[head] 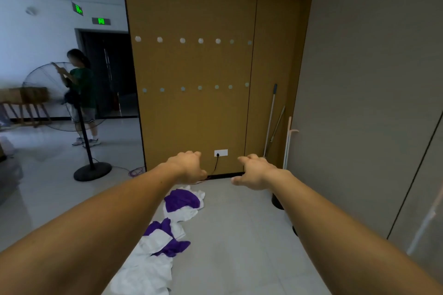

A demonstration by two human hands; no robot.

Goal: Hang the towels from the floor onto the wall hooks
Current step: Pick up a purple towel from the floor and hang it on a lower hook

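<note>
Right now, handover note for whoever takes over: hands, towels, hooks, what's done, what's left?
Left hand and right hand: both empty, held out forward, fingers loosely curled.
Purple and white towels lie heaped on the floor below them.
Wall hooks: two rows on the brown panel, all bare.
Done: nothing hung. Left: every towel.

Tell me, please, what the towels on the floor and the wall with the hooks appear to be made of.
Towels: soft cloth, purple and white, matt, judging by their crumpled folds. Wall: probably wood-look laminate panel, going by its smooth tan surface with thin seams.
</note>
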